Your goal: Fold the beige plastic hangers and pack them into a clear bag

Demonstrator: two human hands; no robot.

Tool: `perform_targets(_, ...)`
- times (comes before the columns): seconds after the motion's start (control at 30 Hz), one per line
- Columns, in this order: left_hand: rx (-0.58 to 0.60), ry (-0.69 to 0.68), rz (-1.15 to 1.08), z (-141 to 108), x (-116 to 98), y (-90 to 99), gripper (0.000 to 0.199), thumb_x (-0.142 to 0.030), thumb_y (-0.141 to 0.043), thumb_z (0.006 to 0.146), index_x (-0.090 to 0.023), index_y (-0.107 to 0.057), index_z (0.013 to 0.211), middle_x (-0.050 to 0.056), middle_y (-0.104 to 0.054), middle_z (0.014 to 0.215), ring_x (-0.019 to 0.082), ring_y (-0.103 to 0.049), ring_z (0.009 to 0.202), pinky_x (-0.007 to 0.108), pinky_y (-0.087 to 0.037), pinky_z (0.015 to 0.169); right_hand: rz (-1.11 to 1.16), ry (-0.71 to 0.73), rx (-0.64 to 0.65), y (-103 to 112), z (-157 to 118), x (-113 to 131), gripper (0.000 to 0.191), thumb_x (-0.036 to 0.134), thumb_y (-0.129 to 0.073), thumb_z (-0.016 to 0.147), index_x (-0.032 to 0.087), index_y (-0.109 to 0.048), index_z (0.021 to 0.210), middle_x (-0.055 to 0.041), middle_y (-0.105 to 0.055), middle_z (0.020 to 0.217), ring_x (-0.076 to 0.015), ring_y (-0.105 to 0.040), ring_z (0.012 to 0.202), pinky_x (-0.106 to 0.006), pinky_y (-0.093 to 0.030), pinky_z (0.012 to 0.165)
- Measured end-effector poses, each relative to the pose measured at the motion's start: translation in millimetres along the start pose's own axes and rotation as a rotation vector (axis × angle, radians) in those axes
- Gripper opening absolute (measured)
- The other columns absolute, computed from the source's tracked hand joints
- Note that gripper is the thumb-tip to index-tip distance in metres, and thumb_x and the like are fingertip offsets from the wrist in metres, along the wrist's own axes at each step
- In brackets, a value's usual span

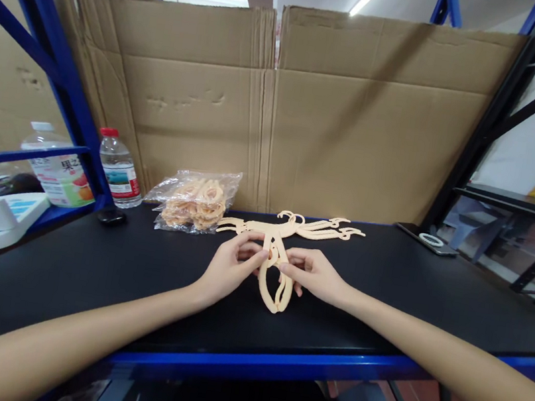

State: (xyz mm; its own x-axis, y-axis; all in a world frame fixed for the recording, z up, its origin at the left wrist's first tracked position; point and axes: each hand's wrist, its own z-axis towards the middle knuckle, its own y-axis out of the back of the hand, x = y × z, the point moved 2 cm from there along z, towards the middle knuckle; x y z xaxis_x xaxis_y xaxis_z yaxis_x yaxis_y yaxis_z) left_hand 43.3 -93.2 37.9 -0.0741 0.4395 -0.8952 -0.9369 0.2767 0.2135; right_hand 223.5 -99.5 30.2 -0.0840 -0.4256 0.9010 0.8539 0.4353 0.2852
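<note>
Near the middle of the black tabletop, both hands hold a pale, cream-coloured flat piece with long curved strips [274, 295]. My left hand [233, 266] pinches its left side between thumb and fingers. On the right side of the same piece, my right hand [314, 274] grips with thumb and bent fingers. The piece's lower end forms a pointed loop towards the front edge. Just behind the hands, more cream strips with curled, branching ends [323, 230] spread left and right. Whether these join the held piece I cannot tell.
A clear plastic bag [197, 202] of cream pieces lies behind, to the left. Further left stand a red-capped bottle [119, 172], a larger bottle [63, 173] and a black mouse-like object [111, 216]. A phone with a white ring [425, 239] lies back right. Cardboard [360, 120] walls the back.
</note>
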Motion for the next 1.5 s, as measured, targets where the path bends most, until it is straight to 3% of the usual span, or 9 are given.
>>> perform_targets(0.2,-0.017,0.007,-0.04,1,3,2.3,0.038,-0.034,-0.063,0.08,-0.014,-0.051,0.11,0.005,-0.067,0.083,0.018,-0.066,0.077,0.028,-0.058,0.064,0.041,0.033,-0.081,4,2,-5,0.032,0.044,-0.059,0.084,0.012,-0.06,0.088,-0.0015,-0.058,0.077,-0.0049,-0.045,0.044,-0.018,-0.038,0.037)
perform_targets(0.37,-0.003,0.067,-0.036,2,8,1.8,0.04,-0.035,-0.066,0.077,-0.013,-0.056,0.108,0.004,-0.065,0.079,0.018,-0.066,0.072,0.029,-0.059,0.061,-0.052,0.037,-0.036,2,0,-5,0.036,0.045,-0.055,0.087,0.012,-0.064,0.097,-0.0014,-0.056,0.074,-0.0057,-0.044,0.047,-0.018,-0.037,0.038)
perform_targets(0.57,-0.017,0.107,-0.049,3,11,2.7,0.047,-0.033,-0.069,0.074,-0.013,-0.054,0.114,0.005,-0.065,0.082,0.016,-0.065,0.067,0.026,-0.058,0.056,-0.04,-0.123,-0.008,2,-1,-13,0.039,0.045,-0.057,0.084,0.015,-0.063,0.109,0.0049,-0.047,0.056,-0.0047,-0.035,0.041,-0.015,-0.028,0.034)
perform_targets(0.7,-0.027,0.127,-0.045,6,15,5.8,0.049,-0.033,-0.069,0.074,-0.013,-0.053,0.116,0.008,-0.065,0.097,0.016,-0.066,0.07,0.027,-0.058,0.059,0.025,-0.174,-0.083,6,4,-21,0.06,0.038,-0.066,0.078,0.012,-0.047,0.129,0.0044,-0.056,0.059,-0.005,-0.039,0.037,-0.017,-0.034,0.034)
perform_targets(0.83,-0.031,0.142,-0.056,10,19,9.3,0.045,-0.031,-0.068,0.074,-0.013,-0.055,0.113,0.013,-0.06,0.118,0.021,-0.067,0.084,0.035,-0.059,0.071,0.073,-0.196,-0.094,11,9,-28,0.063,0.029,-0.066,0.076,0.009,-0.044,0.131,0.0005,-0.061,0.067,-0.0089,-0.05,0.048,-0.019,-0.044,0.039)
perform_targets(1.0,0.009,0.162,0.041,13,21,12.0,0.039,-0.02,-0.063,0.074,-0.012,-0.055,0.112,0.013,-0.064,0.11,0.023,-0.068,0.087,0.045,-0.052,0.088,-0.093,-0.128,-0.033,18,11,-32,0.051,0.025,-0.06,0.079,0.012,-0.051,0.127,-0.0057,-0.069,0.086,-0.0077,-0.05,0.049,-0.019,-0.044,0.04)
perform_targets(1.2,0.077,0.141,0.052,14,24,11.2,0.04,-0.008,-0.058,0.069,-0.012,-0.056,0.109,0.015,-0.061,0.116,0.025,-0.065,0.097,0.046,-0.05,0.091,-0.235,-0.139,-0.064,21,8,-33,0.044,0.021,-0.056,0.082,0.013,-0.053,0.125,-0.0097,-0.068,0.105,-0.018,-0.064,0.076,-0.02,-0.047,0.042)
perform_targets(1.33,0.112,0.119,0.039,14,26,11.6,0.041,-0.009,-0.058,0.068,-0.012,-0.056,0.109,0.016,-0.058,0.121,0.026,-0.062,0.104,0.047,-0.048,0.094,-0.336,-0.046,-0.039,19,6,-26,0.04,0.016,-0.052,0.082,0.017,-0.058,0.122,-0.0076,-0.068,0.107,-0.0205,-0.065,0.088,-0.026,-0.052,0.059)
perform_targets(1.5,0.127,0.076,0.176,11,29,17.6,0.041,-0.013,-0.057,0.069,-0.015,-0.058,0.11,0.012,-0.058,0.121,0.027,-0.056,0.113,0.048,-0.048,0.094,-0.526,0.021,-0.033,18,2,-22,0.04,0.015,-0.053,0.082,0.022,-0.059,0.121,-0.0057,-0.067,0.109,-0.0172,-0.064,0.074,-0.03,-0.05,0.065)
